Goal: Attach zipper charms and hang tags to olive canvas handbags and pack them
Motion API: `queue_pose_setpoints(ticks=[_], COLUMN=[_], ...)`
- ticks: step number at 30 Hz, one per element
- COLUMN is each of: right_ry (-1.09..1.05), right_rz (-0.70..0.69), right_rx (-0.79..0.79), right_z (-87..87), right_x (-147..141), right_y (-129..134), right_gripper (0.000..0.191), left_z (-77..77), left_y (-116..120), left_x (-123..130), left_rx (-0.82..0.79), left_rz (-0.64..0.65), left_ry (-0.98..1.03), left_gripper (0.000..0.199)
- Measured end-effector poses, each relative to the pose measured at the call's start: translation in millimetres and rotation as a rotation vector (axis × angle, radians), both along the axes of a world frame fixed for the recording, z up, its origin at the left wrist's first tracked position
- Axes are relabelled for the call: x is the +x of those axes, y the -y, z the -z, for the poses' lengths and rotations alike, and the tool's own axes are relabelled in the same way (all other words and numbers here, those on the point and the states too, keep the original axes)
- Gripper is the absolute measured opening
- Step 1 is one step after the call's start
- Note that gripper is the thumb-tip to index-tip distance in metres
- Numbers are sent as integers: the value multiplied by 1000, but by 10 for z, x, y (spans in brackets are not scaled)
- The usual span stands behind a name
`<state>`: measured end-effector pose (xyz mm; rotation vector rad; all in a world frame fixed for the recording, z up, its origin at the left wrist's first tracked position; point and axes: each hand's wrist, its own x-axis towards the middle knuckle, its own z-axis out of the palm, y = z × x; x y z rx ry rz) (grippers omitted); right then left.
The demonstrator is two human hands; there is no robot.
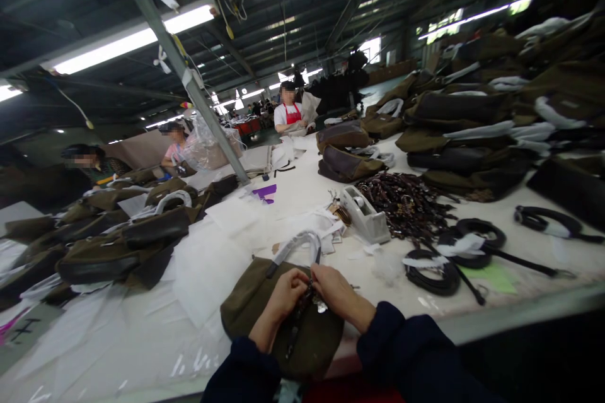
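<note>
- Handling an olive handbag at the near edge of the table; grasping a dark brown strap with left hand and right hand, fingers pinched near the paper-wrapped handle; too small to tell exactly where.
- Likely to lose the strap and its silvery tag through a loosened pinch; liable also to drag the handbag over the edge by pulling toward the wearer.
- Pointing handle-first toward the table's far side; stretching slantwise, long axis from far left to near right; trailing the strap nearward down the front.
</note>
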<state>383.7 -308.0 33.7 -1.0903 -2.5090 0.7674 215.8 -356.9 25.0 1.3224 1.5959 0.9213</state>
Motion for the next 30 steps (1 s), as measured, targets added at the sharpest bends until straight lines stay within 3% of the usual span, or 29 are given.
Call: queue_pose_setpoints(ticks=[13,23,30], right_ry=[-40,-195,-290], right_rz=[-32,-72,-75], right_rx=[26,18,-25], right_z=[-19,358,391], right_x=[5,-57,-35], right_y=[47,-194,-233], right_gripper=[23,15,21], left_z=[-54,-132,-198], left_y=[24,53,79], left_x=[139,196,246], left_rx=[97,122,109], left_rz=[-32,-52,5], left_ry=[-366,-654,-699], left_gripper=[24,18,26])
